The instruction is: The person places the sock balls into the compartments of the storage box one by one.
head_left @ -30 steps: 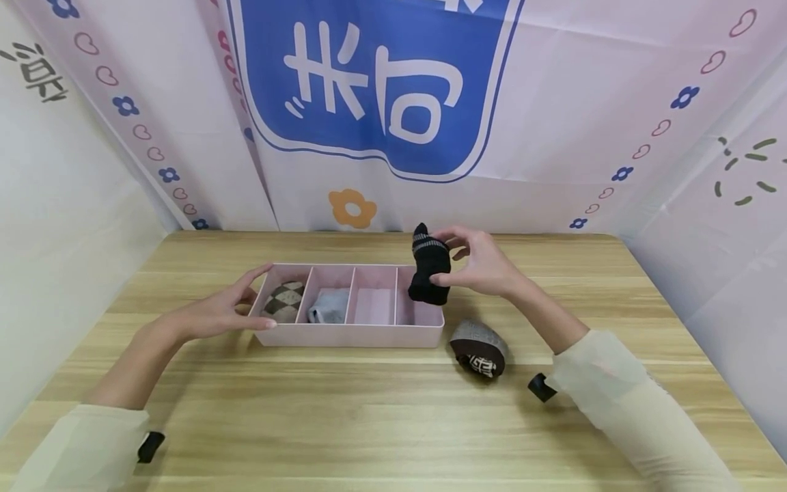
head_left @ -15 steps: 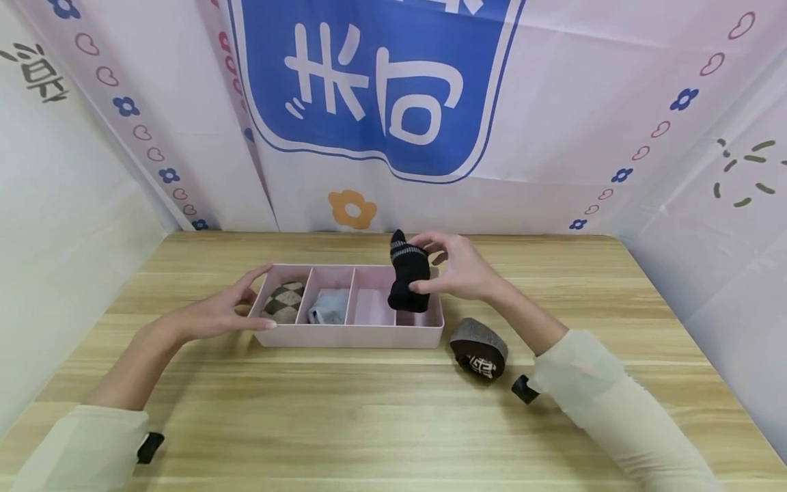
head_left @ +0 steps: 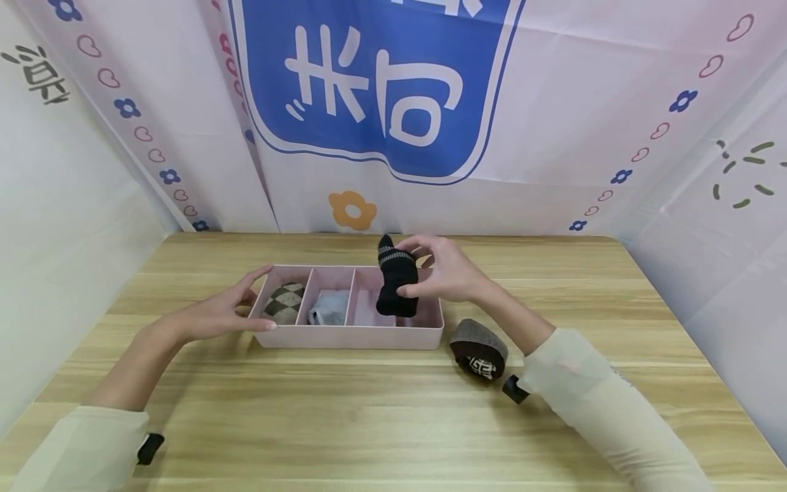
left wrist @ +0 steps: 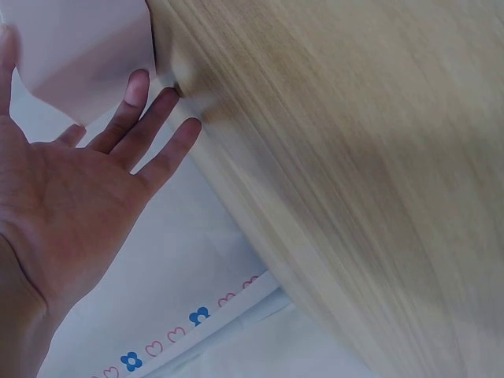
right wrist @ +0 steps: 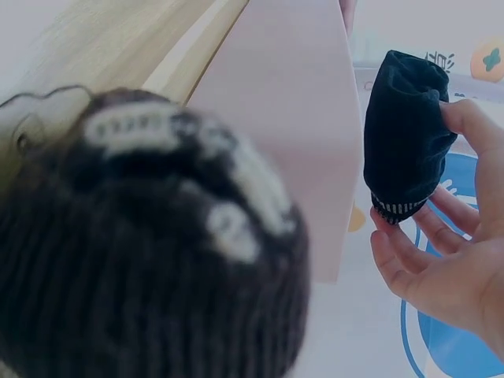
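Note:
A pale pink divided box (head_left: 332,337) stands on the table. My left hand (head_left: 212,316) spans its left end, thumb at the front rim and index finger at the back corner; the left wrist view shows fairly straight, spread fingers. A folded black sock (head_left: 398,283) with grey stripes hangs above the third and right-end compartments. My right hand (head_left: 449,273) pinches it from the right between thumb and fingers, seen closer in the right wrist view. An argyle sock (head_left: 285,304) lies in the left-end compartment, a light grey sock (head_left: 330,307) in the one beside it.
A rolled brown and grey sock (head_left: 479,348) with a white pattern lies on the wooden table (head_left: 344,424) just right of the box. Behind the table hangs a printed cloth (head_left: 541,164), with more cloth at both sides.
My right hand has carried the black sock leftward and slightly down, from over the right-end compartment towards the third. The left hand and the box have stayed in place.

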The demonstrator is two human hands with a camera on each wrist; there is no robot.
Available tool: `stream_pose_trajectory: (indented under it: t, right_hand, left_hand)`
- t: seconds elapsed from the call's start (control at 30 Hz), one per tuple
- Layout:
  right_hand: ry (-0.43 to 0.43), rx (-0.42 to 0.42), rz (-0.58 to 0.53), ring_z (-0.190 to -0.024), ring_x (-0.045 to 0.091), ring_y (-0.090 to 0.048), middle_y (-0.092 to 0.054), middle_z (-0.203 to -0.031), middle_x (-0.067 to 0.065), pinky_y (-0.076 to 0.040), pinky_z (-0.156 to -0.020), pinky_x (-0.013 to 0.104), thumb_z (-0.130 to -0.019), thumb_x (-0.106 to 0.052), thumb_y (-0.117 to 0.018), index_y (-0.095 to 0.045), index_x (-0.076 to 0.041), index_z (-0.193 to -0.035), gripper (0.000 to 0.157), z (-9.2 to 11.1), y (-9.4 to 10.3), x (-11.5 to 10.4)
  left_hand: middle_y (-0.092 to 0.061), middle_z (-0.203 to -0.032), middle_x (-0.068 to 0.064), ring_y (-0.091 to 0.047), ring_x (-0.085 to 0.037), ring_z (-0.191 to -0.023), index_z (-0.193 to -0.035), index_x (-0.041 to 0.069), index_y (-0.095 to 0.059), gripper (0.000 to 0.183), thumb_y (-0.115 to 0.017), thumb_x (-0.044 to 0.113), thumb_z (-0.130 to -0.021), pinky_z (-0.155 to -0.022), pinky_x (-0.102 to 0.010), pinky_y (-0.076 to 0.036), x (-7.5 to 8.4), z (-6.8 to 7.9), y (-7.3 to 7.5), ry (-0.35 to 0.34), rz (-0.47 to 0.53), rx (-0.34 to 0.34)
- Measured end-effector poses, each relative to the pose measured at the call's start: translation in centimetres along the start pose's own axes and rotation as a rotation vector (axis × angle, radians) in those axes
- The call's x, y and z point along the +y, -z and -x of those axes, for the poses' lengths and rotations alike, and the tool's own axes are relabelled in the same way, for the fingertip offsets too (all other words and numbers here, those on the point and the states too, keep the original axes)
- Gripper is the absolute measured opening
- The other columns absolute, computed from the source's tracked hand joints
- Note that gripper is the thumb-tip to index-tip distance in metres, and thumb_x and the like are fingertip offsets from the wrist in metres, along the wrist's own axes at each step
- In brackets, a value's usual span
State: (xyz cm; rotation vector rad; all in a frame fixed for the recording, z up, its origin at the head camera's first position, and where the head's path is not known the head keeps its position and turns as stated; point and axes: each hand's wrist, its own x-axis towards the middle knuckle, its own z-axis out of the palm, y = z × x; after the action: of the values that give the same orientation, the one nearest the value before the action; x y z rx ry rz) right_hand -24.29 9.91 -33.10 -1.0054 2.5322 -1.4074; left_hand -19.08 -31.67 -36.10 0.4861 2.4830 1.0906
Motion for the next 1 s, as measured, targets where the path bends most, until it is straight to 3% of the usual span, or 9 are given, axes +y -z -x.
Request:
stream_pose_trajectory:
  t: [0.17,0.37,0.83,1.0]
  right_hand:
    - [0.008,-0.006,-0.023,-0.109,0.031,-0.064,-0.070,-0.117,0.014,-0.055,-0.089,0.055,-0.073,-0.010,-0.089,-0.066,0.002,-0.128,0.061,-0.4,-0.5,-0.1]
    - [-0.014,-0.021,-0.066,-0.106,0.033,-0.067,-0.068,-0.119,0.017,-0.059,-0.084,0.049,-0.072,-0.006,-0.089,-0.065,0.003,-0.129,0.063,-0.6,-1.1,-0.3]
    - [0.025,-0.054,-0.008,-0.114,0.028,-0.062,-0.068,-0.121,0.014,-0.055,-0.092,0.053,-0.072,-0.011,-0.090,-0.066,0.000,-0.129,0.063,-1.4,-2.7,0.0]
    - [0.042,-0.067,-0.014,-0.111,0.025,-0.063,-0.069,-0.119,0.013,-0.056,-0.093,0.043,-0.072,-0.011,-0.090,-0.067,0.001,-0.127,0.061,-1.5,-3.2,0.1]
  left_hand:
    - [-0.060,-0.125,-0.025,-0.059,-0.043,-0.120,-0.166,0.008,0.002,0.106,-0.075,0.026,-0.094,-0.102,-0.066,-0.043,-0.1,0.0,0.0,-0.018,-0.014,0.005]
    - [-0.060,-0.126,-0.025,-0.059,-0.042,-0.120,-0.165,0.007,0.001,0.106,-0.075,0.025,-0.094,-0.101,-0.065,-0.044,-0.2,-0.1,-0.1,-0.021,-0.011,0.002]
    - [-0.060,-0.125,-0.025,-0.059,-0.042,-0.121,-0.165,0.007,0.001,0.106,-0.075,0.026,-0.094,-0.102,-0.065,-0.043,-0.1,-0.1,-0.2,-0.021,-0.020,0.007]
    - [-0.060,-0.125,-0.025,-0.059,-0.042,-0.120,-0.165,0.007,0.001,0.106,-0.075,0.027,-0.094,-0.101,-0.065,-0.044,-0.1,-0.2,-0.2,-0.022,-0.026,0.009]
